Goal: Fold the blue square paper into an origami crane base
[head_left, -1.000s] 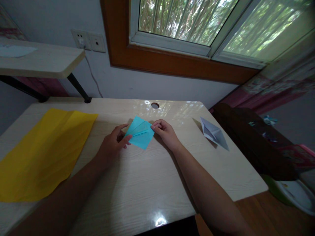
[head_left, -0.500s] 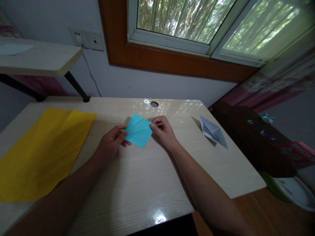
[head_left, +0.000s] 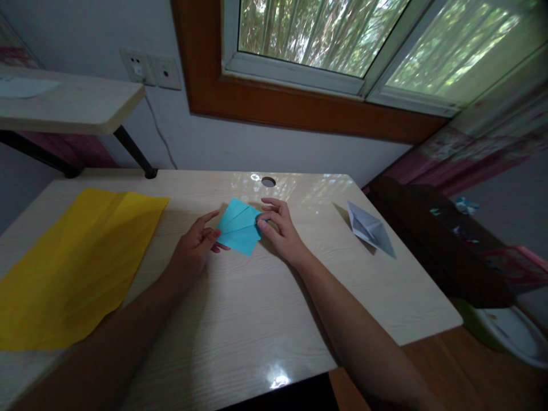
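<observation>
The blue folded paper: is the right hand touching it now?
Touching. In the head view, the right hand pinches the right corner of the blue folded paper between thumb and fingertips, with no gap showing.

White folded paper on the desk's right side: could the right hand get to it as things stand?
Probably yes. The white folded paper lies apart from the right hand, bare desk between them; that hand pinches the blue paper.

right grip [head_left: 278,231] perhaps refolding blue paper [head_left: 238,228]
</observation>
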`<state>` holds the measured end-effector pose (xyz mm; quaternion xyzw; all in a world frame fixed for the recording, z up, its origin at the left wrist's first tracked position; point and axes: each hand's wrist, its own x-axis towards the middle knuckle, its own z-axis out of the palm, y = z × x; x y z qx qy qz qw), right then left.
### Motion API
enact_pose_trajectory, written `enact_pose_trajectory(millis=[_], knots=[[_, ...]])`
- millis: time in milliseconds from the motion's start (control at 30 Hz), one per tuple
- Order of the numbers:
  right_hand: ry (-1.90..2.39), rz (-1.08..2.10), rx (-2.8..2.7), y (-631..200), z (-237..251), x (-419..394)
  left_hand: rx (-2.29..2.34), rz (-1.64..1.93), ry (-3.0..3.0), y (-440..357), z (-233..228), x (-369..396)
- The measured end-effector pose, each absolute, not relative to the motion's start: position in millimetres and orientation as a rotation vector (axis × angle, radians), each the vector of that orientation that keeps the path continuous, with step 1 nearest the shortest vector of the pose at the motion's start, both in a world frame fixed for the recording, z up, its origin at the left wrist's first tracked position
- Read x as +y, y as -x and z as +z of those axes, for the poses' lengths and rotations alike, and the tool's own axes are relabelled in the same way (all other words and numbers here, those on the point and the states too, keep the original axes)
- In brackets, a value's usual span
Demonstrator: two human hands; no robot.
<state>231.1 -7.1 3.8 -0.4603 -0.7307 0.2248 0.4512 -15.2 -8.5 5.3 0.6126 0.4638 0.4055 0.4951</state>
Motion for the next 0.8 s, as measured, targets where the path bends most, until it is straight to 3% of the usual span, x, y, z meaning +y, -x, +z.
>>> enact_pose_trajectory(millis=[800], knots=[[1.023, 0.732, -1.851, -226.0, 13.1, -12.1, 1.163, 0.958, -1.746, 17.6, 4.0, -11.9]])
